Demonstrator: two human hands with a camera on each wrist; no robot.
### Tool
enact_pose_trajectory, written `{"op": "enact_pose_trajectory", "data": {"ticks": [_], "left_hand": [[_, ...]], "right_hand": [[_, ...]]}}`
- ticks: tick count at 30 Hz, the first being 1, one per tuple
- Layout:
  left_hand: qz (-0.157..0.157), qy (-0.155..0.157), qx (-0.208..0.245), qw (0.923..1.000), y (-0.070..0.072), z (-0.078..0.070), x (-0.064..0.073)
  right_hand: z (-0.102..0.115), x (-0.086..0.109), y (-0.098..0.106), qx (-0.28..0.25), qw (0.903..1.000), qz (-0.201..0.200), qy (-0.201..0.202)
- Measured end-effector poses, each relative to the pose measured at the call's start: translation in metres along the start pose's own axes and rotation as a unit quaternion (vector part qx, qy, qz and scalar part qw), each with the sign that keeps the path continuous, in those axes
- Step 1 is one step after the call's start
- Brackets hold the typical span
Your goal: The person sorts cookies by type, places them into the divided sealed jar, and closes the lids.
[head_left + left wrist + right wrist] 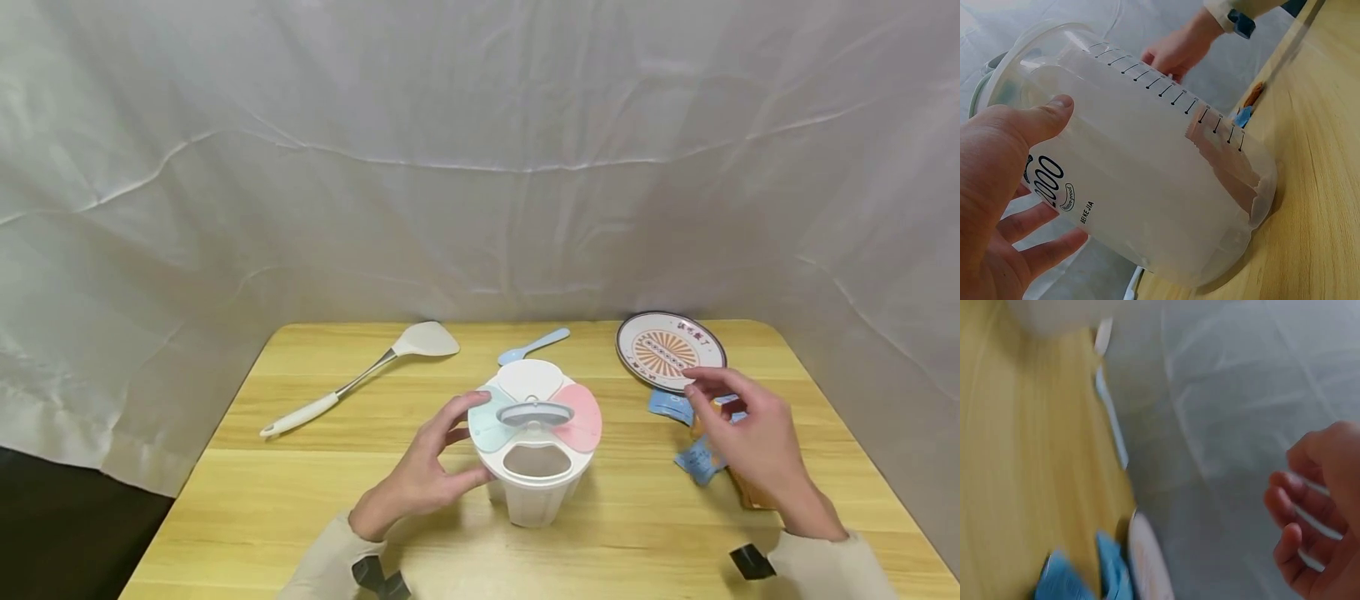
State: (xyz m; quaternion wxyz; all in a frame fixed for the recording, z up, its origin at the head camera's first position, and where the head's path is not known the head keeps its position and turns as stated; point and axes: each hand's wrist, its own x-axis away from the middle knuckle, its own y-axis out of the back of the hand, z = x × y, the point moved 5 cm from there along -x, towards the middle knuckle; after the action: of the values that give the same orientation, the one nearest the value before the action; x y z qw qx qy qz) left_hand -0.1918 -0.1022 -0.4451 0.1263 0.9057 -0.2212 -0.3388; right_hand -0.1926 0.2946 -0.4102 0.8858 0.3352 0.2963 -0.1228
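A translucent storage canister (531,504) with a lid divided into white, mint and pink parts stands at the table's middle. Its front flap (536,414) is raised, leaving an opening. My left hand (420,477) grips the canister's left side near the rim, thumb in front. Through its wall in the left wrist view shows a brown packet (1225,162) near the bottom. My right hand (761,433) hovers over small blue packets (699,461) and a brown packet (752,493), fingers loosely bent; in the right wrist view this hand (1329,512) holds nothing.
A round patterned plate (663,346) lies at the back right, behind the packets. Behind the canister is a light blue spoon (542,342). A white-headed spatula (426,339) with a long handle lies at the left. Grey cloth (480,208) surrounds the wooden table (300,492).
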Motion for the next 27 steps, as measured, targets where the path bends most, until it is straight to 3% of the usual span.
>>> {"op": "enact_pose_trajectory", "data": {"ticks": [14,20,27], "left_hand": [[0.004,0.029,0.003,0.9996,0.0,0.002,0.002],[0.005,0.018,0.004,0.9998,0.0,0.002,0.001],[0.003,0.04,0.005,0.9992,0.0,0.001,0.001]], "right_hand": [[-0.067,0.016,0.007,0.059,0.9941,0.008,-0.091],[-0.089,0.021,0.006,0.108,0.9864,0.05,-0.113],[-0.106,0.024,0.002,0.16,0.9736,0.101,-0.127]]}}
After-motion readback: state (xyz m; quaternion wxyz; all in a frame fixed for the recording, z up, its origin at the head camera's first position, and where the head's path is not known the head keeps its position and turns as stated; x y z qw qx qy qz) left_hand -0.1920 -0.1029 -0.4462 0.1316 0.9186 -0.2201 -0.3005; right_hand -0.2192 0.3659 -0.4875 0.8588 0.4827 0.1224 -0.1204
